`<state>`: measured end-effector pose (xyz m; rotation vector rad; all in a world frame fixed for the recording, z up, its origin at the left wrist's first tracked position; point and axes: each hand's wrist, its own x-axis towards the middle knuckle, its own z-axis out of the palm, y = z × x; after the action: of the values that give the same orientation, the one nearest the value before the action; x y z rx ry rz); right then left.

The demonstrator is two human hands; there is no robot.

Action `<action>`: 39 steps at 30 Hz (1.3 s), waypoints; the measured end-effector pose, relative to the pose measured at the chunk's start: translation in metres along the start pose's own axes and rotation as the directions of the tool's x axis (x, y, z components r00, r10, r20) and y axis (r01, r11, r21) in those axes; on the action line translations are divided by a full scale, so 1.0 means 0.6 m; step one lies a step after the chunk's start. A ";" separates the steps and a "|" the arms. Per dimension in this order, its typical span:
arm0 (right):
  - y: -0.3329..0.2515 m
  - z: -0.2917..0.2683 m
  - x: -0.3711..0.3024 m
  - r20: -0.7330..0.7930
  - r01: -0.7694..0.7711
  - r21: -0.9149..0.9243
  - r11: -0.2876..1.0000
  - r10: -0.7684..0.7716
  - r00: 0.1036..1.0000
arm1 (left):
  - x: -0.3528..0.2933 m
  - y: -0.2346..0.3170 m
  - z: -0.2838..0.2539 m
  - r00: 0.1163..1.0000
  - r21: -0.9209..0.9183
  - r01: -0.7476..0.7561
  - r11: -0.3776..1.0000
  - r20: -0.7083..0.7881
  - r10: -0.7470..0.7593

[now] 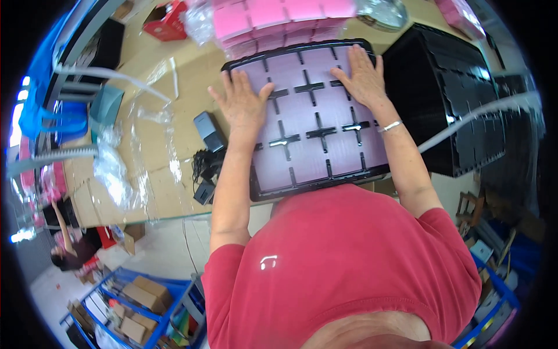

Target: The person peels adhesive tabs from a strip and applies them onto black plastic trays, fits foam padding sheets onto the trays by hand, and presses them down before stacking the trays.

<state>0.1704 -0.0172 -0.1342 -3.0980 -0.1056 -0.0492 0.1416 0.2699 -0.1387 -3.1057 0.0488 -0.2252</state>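
Observation:
A black plastic tray [321,132] lies on the table in front of me, its cells lined with pale pink sheets [299,113] and parted by cross-shaped black ribs. Flat on its upper left part rests my left hand [241,102], fingers spread and thumb out. My right hand [365,78], with a bracelet at the wrist, lies over the upper right corner, fingers stretched toward the far rim. Neither hand grips anything that I can see. Just beyond the far rim stands a stack of bright pink foam blocks [285,17].
A tall stack of black trays [447,99] stands at the right. Left of the tray lie a dark grey box-shaped device [210,132] and black cables [204,166]. Clear plastic film [113,174] and a red box [165,22] are farther left. Behind, a blue rack [131,302] holds cartons.

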 end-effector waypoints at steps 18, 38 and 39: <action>0.014 -0.015 -0.006 -0.054 0.066 -0.053 0.996 -0.069 0.996 | 0.003 0.001 -0.006 0.982 0.070 0.118 0.991 0.142 -0.127; 0.036 -0.049 -0.400 -0.046 0.228 0.130 0.965 -0.224 0.974 | -0.338 0.021 -0.107 0.913 -0.299 -0.276 0.913 0.216 0.347; 0.031 -0.047 -0.411 -0.039 0.183 0.024 0.983 -0.182 0.983 | -0.353 0.021 -0.109 0.920 -0.310 -0.246 0.918 0.223 0.322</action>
<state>-0.0750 -0.0538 -0.1148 -3.0482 -0.3850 -0.1095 -0.0780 0.2625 -0.1050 -3.3101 0.5739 0.2367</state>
